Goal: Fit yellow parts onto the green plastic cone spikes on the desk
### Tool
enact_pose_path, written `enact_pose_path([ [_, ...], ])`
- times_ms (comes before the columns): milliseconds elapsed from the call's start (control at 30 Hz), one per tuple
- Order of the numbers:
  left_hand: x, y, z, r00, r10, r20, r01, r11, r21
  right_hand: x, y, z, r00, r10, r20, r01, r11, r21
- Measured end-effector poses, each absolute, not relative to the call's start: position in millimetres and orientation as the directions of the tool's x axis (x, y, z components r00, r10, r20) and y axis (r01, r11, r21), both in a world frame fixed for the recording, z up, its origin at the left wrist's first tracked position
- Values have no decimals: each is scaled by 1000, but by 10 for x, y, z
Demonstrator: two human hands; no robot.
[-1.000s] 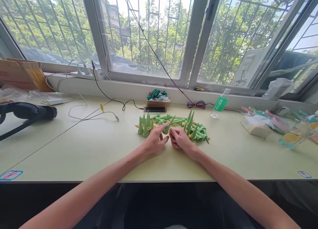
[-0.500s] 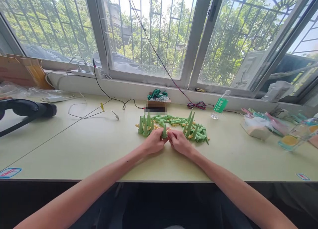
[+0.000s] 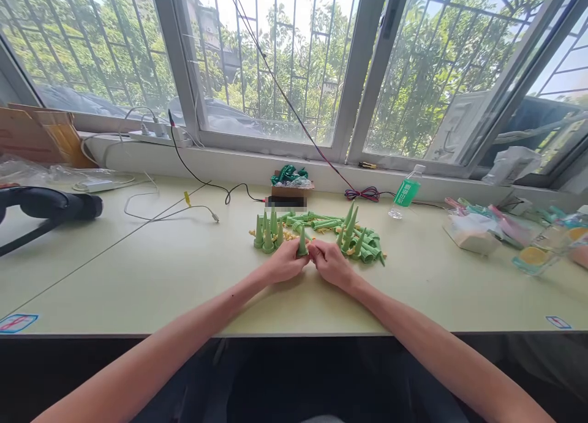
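Note:
My left hand is closed around a green plastic spike, which points upward between thumb and fingers. Against it, at the spike's lower end, my right hand has its fingers pinched together; whatever is between them is hidden. Just left of my hands several green spikes stand upright on the table. To the right, more spikes stand beside a heap of green tubes. Small yellow pieces lie scattered among the green parts.
Behind the green parts sits a small cardboard box with green wrapping. A water bottle stands at the back right, near a container of small items. A white cable and a black headset lie at left.
My hands stay together around the green spike with almost no movement. The whole view has shifted very slightly.

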State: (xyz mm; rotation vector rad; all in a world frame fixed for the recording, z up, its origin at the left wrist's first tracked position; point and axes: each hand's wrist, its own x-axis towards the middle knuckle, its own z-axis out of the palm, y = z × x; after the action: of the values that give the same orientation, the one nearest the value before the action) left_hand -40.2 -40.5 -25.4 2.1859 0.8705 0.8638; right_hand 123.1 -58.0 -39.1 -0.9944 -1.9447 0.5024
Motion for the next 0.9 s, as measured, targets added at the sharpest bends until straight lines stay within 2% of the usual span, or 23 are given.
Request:
enact_pose_path([
  [133,-407,-396,-227,594,745,305,259,-536,803,1233,-583,-419,-314,786,533,477,616,-627],
  [333,-409,-399,-209,566,786,249,223,-437,872,1256,-560,-460,-343,756,558,496,650,-576],
  [467,-417,-421,-178,582,810,74,220,-245,944,1274,-554,-469,-375,727,575,535,676,-507],
  [600,-451,-442,-141,626,772,-111,252,-66,965,1282,-564,-453,-428,700,572,593,695,-407],
  [900,-483,-416,-162,638,751,-169,269,-13,963,1270,-619,-393,-497,656,568,638,720,-273],
])
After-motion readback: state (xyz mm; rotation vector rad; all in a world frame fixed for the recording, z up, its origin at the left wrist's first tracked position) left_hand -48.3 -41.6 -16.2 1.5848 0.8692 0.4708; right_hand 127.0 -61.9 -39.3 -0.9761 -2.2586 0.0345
